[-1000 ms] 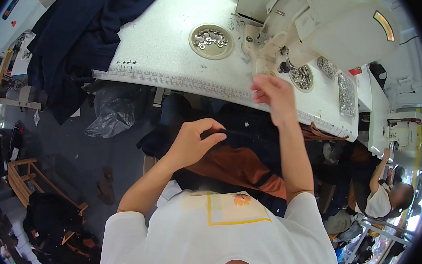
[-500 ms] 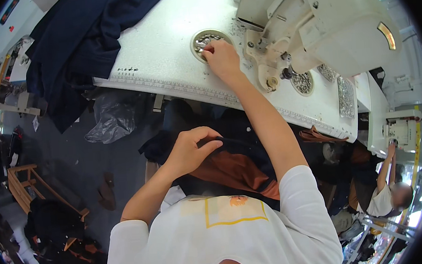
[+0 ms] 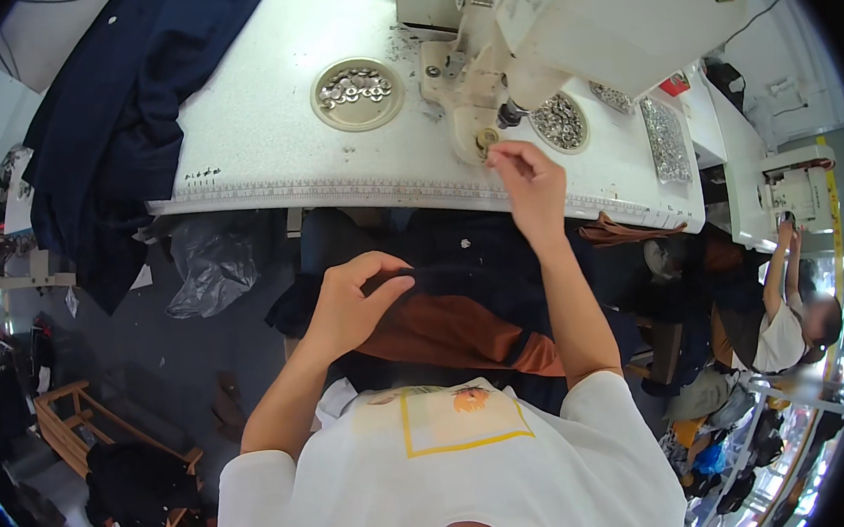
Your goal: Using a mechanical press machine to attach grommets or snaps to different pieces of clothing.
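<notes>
My right hand [image 3: 532, 182] is at the front of a cream press machine [image 3: 621, 15], its thumb and forefinger pinched together at the round lower die [image 3: 487, 139]. Whatever sits between those fingertips is too small to make out. The machine's dark upper punch [image 3: 509, 113] hangs just above. To the left lies a round dish [image 3: 360, 124] of silver metal pieces. Over my lap, my left hand [image 3: 350, 305] is curved with thumb and forefinger apart, beside a dark navy garment [image 3: 461, 250] with a brown part [image 3: 448, 331]. No hold on the cloth shows.
A second dish [image 3: 587, 139] and a clear box [image 3: 666, 147] of metal pieces stand right of the die. Navy cloth [image 3: 151, 96] drapes over the table's [image 3: 250, 128] left end. A ruler strip [image 3: 366, 192] runs along the front edge. At far right another person [image 3: 780, 338] works.
My right hand has left the left dish of silver pieces and moved right to the die. The left hand keeps its curved pose. The whole view has shifted.
</notes>
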The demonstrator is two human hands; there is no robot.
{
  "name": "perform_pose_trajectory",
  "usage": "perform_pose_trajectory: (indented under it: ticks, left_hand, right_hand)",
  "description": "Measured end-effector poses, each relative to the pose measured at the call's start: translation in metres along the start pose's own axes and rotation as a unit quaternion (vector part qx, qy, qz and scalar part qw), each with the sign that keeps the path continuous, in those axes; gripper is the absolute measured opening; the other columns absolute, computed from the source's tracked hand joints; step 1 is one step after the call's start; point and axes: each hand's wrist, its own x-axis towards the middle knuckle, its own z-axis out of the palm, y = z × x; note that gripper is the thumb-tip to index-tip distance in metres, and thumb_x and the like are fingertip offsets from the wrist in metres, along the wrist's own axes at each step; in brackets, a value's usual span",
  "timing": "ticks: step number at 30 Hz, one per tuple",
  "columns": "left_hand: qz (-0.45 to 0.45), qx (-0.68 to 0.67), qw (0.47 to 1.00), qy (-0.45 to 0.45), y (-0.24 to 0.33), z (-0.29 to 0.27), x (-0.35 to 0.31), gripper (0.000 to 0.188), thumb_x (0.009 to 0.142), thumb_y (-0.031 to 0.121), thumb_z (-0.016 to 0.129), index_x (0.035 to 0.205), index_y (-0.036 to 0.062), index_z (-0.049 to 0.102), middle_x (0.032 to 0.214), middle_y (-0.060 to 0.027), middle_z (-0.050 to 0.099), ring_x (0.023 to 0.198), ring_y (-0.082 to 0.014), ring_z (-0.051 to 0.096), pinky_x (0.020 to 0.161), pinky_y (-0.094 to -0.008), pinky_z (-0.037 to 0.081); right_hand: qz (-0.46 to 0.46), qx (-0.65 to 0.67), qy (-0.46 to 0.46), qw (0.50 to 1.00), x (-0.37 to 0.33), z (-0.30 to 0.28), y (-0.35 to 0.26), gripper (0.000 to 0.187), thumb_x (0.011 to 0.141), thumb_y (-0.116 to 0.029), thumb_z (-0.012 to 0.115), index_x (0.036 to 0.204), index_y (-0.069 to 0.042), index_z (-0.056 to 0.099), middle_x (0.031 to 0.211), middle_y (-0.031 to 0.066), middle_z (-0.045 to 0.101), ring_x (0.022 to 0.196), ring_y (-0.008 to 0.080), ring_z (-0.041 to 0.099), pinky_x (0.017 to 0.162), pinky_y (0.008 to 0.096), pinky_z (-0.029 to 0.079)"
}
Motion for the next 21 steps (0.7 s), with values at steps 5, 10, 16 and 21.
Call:
perform_pose_trajectory:
  ticks: [5, 10, 16, 21]
  left_hand:
    - [0.015, 0.008, 1.000, 0.000, 0.001, 0.009, 0.000, 0.013, 0.083, 0.006, 0.067, 0.093, -0.0008, 0.065, 0.079, -0.0023, 0.064, 0.075, -0.0058, 0.055, 0.069, -0.0205, 0.044]
    - [0.004, 0.025, 1.000, 0.009, 0.005, 0.012, -0.002, 0.012, 0.083, 0.005, 0.067, 0.093, -0.0011, 0.064, 0.079, -0.0024, 0.064, 0.074, -0.0057, 0.055, 0.068, -0.0205, 0.044]
    - [0.008, 0.027, 1.000, 0.007, 0.008, 0.013, 0.001, 0.012, 0.083, 0.005, 0.066, 0.093, -0.0013, 0.064, 0.080, -0.0027, 0.064, 0.074, -0.0058, 0.055, 0.068, -0.0205, 0.045]
    - [0.011, 0.034, 0.999, 0.004, 0.008, 0.013, 0.003, 0.012, 0.083, 0.005, 0.066, 0.093, -0.0015, 0.064, 0.080, -0.0032, 0.065, 0.075, -0.0064, 0.056, 0.070, -0.0208, 0.045]
  right_hand:
    - [-0.060, -0.080, 0.004, 0.995, 0.022, -0.014, -0.001, 0.012, 0.085, -0.004, 0.066, 0.094, 0.003, 0.066, 0.084, 0.0057, 0.066, 0.073, 0.0100, 0.060, 0.069, 0.0226, 0.047]
    - [-0.106, -0.122, -0.042, 0.986, 0.032, -0.017, 0.001, 0.012, 0.082, -0.006, 0.069, 0.089, 0.002, 0.066, 0.077, 0.0083, 0.060, 0.069, 0.0142, 0.059, 0.065, 0.0253, 0.047]
    - [-0.112, -0.142, -0.069, 0.981, 0.039, -0.019, 0.004, 0.010, 0.082, -0.005, 0.068, 0.086, 0.004, 0.064, 0.077, 0.0089, 0.059, 0.068, 0.0152, 0.059, 0.063, 0.0259, 0.046]
    - [-0.113, -0.162, -0.087, 0.976, 0.042, -0.021, 0.000, 0.009, 0.082, -0.005, 0.068, 0.086, 0.003, 0.064, 0.079, 0.0091, 0.058, 0.070, 0.0166, 0.058, 0.065, 0.0268, 0.045]
